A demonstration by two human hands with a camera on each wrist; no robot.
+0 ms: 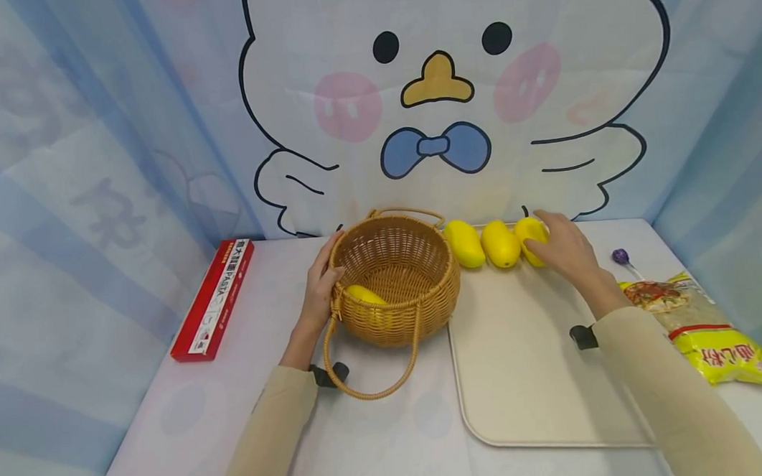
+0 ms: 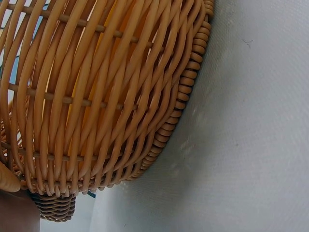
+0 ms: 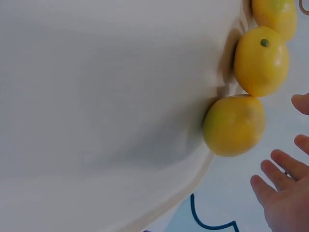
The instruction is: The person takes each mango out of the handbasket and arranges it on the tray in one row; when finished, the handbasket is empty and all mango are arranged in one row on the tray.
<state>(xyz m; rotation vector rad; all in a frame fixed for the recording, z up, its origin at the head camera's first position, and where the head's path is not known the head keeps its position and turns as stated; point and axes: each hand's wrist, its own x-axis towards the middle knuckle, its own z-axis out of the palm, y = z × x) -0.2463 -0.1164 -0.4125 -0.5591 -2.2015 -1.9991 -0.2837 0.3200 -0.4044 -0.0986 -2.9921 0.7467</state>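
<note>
My left hand [image 1: 322, 288] holds the left side of a round wicker basket [image 1: 433, 311], its thumb over the rim. One yellow mango [image 1: 364, 294] lies inside; yellow shows through the basket weave [image 2: 111, 92] in the left wrist view. Three more mangoes stand in a row along the far edge of the beige tray [image 1: 537, 373]: a left one [image 1: 464, 244], a middle one [image 1: 500, 245] and a right one [image 1: 526, 232]. Around the right mango reaches my right hand [image 1: 569, 250]. In the right wrist view its spread fingers [image 3: 277, 176] stand apart from that mango [image 3: 234, 125].
A red pasta box [image 1: 212, 301] lies at the table's left. To the right of the tray are a purple lollipop [image 1: 620, 256] and a yellow food bag [image 1: 729, 349], partly behind my right sleeve. One basket handle [image 1: 379, 395] hangs down at the front. A printed curtain closes off the back.
</note>
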